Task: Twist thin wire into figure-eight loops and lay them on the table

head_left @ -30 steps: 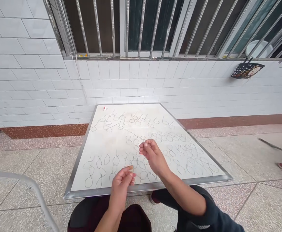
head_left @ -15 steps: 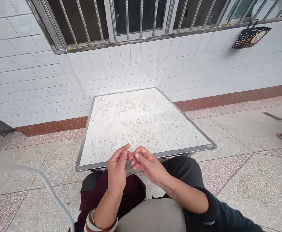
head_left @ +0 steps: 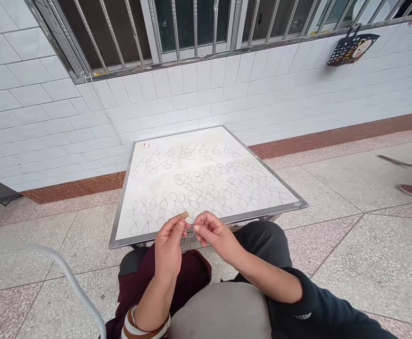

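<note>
White tabletop [head_left: 147,186], one; two hands [head_left: 168,247] close together

Right now the left hand [head_left: 168,242] is showing bare, and low in the frame, left of centre, a cuff [head_left: 145,327] is wrapping that arm in brown and white stripes. The right hand [head_left: 216,235] is showing bare too, while a dark navy sleeve [head_left: 328,306] is flashing a small pale marking [head_left: 302,316] at lower right. Below, maroon cloth [head_left: 135,292] and dark grey trousers [head_left: 267,242] are showing.
</note>
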### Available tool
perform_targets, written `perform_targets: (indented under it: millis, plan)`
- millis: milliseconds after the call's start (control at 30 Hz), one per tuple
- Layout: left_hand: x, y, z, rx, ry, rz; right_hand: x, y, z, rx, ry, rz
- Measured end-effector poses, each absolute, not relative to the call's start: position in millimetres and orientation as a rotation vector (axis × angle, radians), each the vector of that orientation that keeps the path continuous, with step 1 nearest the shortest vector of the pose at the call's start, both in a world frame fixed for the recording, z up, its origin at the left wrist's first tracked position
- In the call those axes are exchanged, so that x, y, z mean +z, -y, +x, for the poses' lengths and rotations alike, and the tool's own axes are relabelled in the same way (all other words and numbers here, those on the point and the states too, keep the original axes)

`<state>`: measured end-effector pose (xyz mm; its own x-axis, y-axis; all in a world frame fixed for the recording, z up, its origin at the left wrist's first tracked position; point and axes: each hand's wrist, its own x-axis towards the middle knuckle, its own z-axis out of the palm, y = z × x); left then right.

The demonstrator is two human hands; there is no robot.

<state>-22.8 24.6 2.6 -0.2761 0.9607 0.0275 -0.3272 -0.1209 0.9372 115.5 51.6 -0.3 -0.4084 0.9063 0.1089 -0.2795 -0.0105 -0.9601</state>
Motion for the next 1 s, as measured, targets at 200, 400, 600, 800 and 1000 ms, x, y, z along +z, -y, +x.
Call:
perform_targets:
  millis: [200, 400, 600, 800, 1000]
  plan:
    - [8, -20, -26, 1.581, -1.11, 0.859, -8, -59, 125, 1.315, 1.55, -0.786]
    - [8, -16, -26, 1.453, -1.094, 0.802, 21, -92, 139, 0.588, 1.996, -0.629]
    - [5, -9, -22, 1.289, -1.065, 0.837, 51, -115, 141, 0.034, 2.422, -0.372]
    - [6, -8, -19, 1.216, -1.034, 0.808, 65, -128, 148, -0.224, 2.602, -0.181]
    - [6, -8, -18, 1.186, -1.013, 0.768, 68, -135, 151, -0.23, 2.719, -0.073]
